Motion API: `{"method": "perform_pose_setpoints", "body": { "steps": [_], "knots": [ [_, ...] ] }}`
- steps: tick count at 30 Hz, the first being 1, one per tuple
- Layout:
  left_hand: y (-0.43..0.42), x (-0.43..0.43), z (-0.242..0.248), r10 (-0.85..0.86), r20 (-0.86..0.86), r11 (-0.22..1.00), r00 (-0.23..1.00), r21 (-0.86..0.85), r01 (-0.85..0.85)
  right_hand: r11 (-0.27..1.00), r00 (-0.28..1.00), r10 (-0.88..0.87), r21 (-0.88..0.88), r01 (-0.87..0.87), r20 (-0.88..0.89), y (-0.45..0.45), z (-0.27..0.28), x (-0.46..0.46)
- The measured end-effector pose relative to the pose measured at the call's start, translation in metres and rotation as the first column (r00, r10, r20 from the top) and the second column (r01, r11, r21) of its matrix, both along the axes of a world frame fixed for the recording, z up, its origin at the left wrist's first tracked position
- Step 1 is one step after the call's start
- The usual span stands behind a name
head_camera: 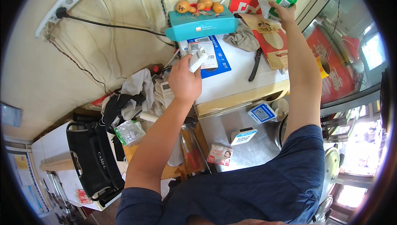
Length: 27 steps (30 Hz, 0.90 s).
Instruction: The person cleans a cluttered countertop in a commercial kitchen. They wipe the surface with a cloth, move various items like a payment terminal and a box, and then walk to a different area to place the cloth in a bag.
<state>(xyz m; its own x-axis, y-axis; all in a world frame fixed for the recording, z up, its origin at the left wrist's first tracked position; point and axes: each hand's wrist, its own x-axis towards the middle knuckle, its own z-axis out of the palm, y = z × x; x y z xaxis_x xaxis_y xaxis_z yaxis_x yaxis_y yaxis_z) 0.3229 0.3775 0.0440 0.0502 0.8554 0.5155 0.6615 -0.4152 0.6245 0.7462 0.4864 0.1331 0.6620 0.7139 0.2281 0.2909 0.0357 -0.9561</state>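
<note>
My left hand [186, 77] grips a small white box-like plastic device [198, 59], held above a blue printed sheet [221, 54] and a white label with printed codes [204, 50]. At the far right back, my right hand [286, 12] holds a green-and-white stand card [285, 0] bearing a printed code. White paper or plastic [263, 7] hangs beside that card. Below it lies a brown-and-red paper bag [269, 36]. Nearer the middle of the white tabletop [238, 76] are a crumpled grey cloth [242, 38] and a black-handled knife [255, 65].
Small gourds [204, 5] rest on a teal box [201, 23] against the wall. A power strip [59, 9] trails cords. On the metal surface [260, 150] below stand two code cards, one blue-edged [261, 113], and a small packet [220, 154]. A black bag [93, 160] is at left.
</note>
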Motion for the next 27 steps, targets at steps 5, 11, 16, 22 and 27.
{"method": "perform_pose_setpoints", "body": {
  "steps": [5, 11, 16, 22, 27],
  "knots": [
    [0.000, 0.006, 0.005, -0.020, -0.016, 1.000, 1.000, 0.002, 0.020, 0.993, 0.961, 0.111, 0.078, -0.094, -0.253, -0.088, 0.045, -0.004],
    [-0.002, 0.000, 0.007, 0.008, -0.021, 0.999, 1.000, -0.048, -0.009, 0.971, 0.976, 0.200, 0.117, -0.210, 0.089, -0.276, 0.012, -0.093],
    [0.001, 0.000, -0.001, -0.009, -0.053, 0.997, 0.999, 0.081, 0.013, 0.987, 0.984, -0.064, -0.134, 0.087, 0.163, -0.438, -0.076, -0.191],
    [0.000, -0.002, 0.001, -0.011, -0.122, 0.992, 0.992, 0.124, 0.026, 0.742, 0.811, -0.340, -0.395, 0.542, 0.476, -0.494, -0.199, -0.258],
    [-0.003, 0.004, 0.006, -0.005, -0.141, 0.980, 0.990, 0.194, 0.033, 0.718, 0.777, -0.434, -0.345, 0.604, 0.457, -0.499, -0.268, -0.271]
  ]
}}
